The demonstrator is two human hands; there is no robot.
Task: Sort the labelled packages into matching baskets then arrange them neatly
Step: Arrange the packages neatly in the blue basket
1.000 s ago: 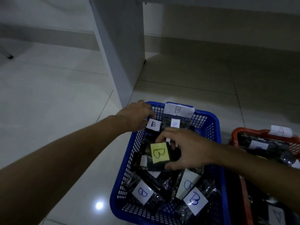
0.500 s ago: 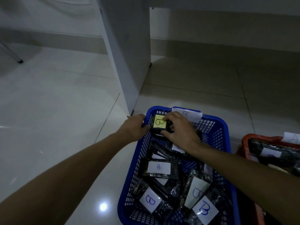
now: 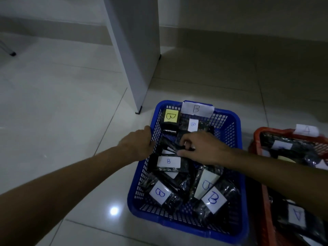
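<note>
While left hand (image 3: 138, 144) grips blue basket (image 3: 236, 174), right hand (image 3: 200, 148) pinches 1 of 7 packages (image 3: 179, 147).

Glossy, smooth floor tiles (image 3: 53, 103), throwing back a lamp's glare. Blue basket (image 3: 238, 167) in perforated plastic, slight sheen; red basket (image 3: 257, 135) the same plastic. Packages (image 3: 170, 196) in crinkly, shiny black plastic wrap. Matt paper labels (image 3: 169, 161), one yellow sticky note (image 3: 170, 115). Matt, smooth grey panel (image 3: 138, 50).

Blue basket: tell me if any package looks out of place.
Every label readable in the blue basket says B. Only oddity: one package with a yellow label among white ones, and the near packages lie askew, overlapping.
</note>
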